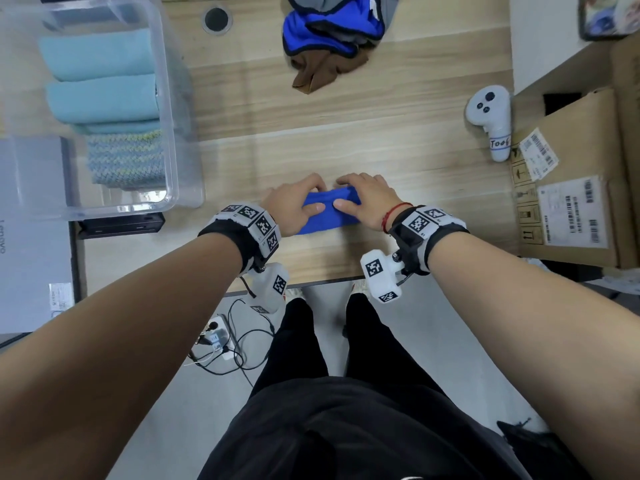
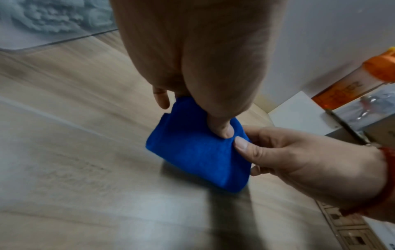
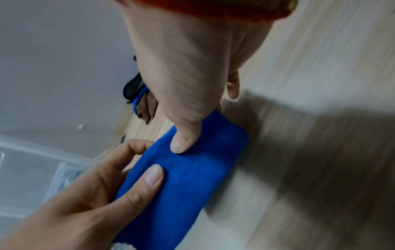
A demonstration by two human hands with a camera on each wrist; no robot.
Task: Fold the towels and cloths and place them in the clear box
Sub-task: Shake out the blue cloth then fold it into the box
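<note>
Both hands pinch the folded blue cloth [image 1: 329, 211] on the counter [image 1: 398, 161] near its front edge: left hand [image 1: 292, 206] and right hand [image 1: 369, 200] at opposite ends, long axis running left-right, slightly tilted.

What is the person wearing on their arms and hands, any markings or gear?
Both forearms are bare, with no sleeves and no gloves. Each wrist carries a black strap with white blocks printed with black square markers, plus a white camera module hanging below it. The left hand has nothing else on it; the right hand has a thin red string bracelet beside the strap.
</note>
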